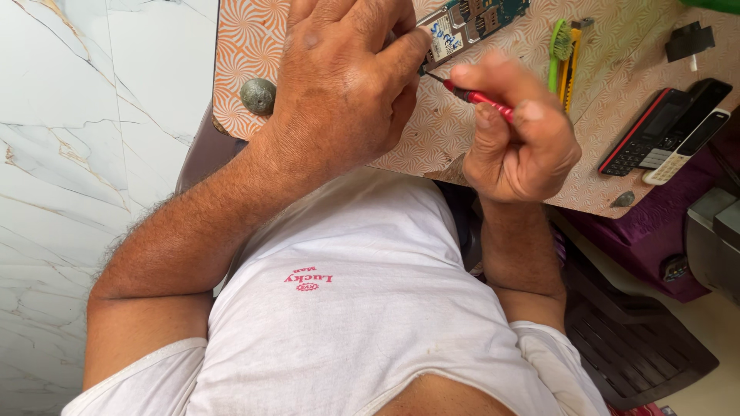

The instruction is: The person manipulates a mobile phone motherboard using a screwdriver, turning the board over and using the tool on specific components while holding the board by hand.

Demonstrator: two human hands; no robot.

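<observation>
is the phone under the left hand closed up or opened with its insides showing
Opened: a bare circuit board shows past the left hand, and the right hand points a red screwdriver at it.

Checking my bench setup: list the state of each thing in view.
Left hand: pressed down on the circuit board.
Right hand: closed on the red screwdriver, tip at the board.
Green toothbrush: lying unused.
Phones: lying side by side, screens dark.

Circuit board (478,23) half hidden under left hand (339,85), cut by top edge.
</observation>
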